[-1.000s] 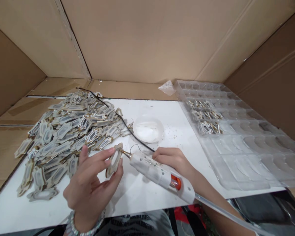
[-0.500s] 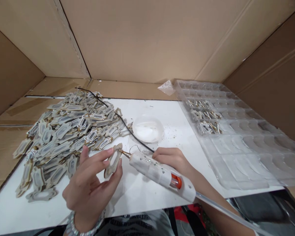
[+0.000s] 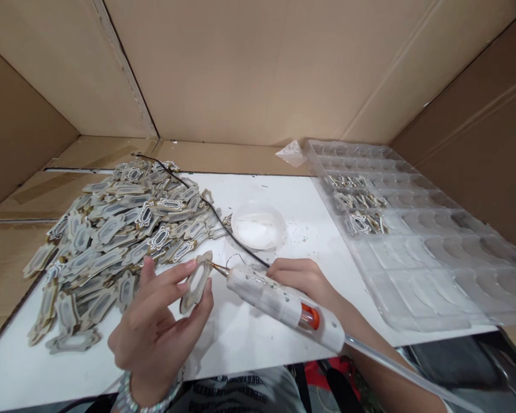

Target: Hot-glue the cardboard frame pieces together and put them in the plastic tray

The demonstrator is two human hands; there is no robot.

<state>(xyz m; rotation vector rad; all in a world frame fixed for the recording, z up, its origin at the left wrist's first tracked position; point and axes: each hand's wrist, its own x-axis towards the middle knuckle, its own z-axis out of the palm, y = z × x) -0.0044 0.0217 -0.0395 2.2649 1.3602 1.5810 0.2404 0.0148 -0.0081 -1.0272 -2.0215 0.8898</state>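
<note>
My left hand [image 3: 159, 327] pinches a small ornate frame-shaped piece [image 3: 192, 295] between its fingers and thumb, tilted above the white tabletop. Its middle is an oblong opening. My right hand [image 3: 298, 278] is wrapped round a white hot glue gun [image 3: 279, 304] with an orange part and a clear glue stick [image 3: 408, 373] running out of its rear. The metal nozzle [image 3: 218, 268] meets the upper end of the frame piece. Fingers of my right hand are partly hidden behind the gun. A large pile of similar frame pieces [image 3: 112, 223] lies to the left.
A shallow white dish [image 3: 258, 226] stands behind the glue gun. A black cord [image 3: 215, 212] crosses from the pile to the gun. At right lies a clear plastic compartment tray [image 3: 430, 275] with several pieces in three cells. Cardboard walls [image 3: 258, 69] enclose the table.
The frame piece and the left fingertips have shifted very slightly left and down. The glue gun stays at the piece's upper end, almost unmoved.
</note>
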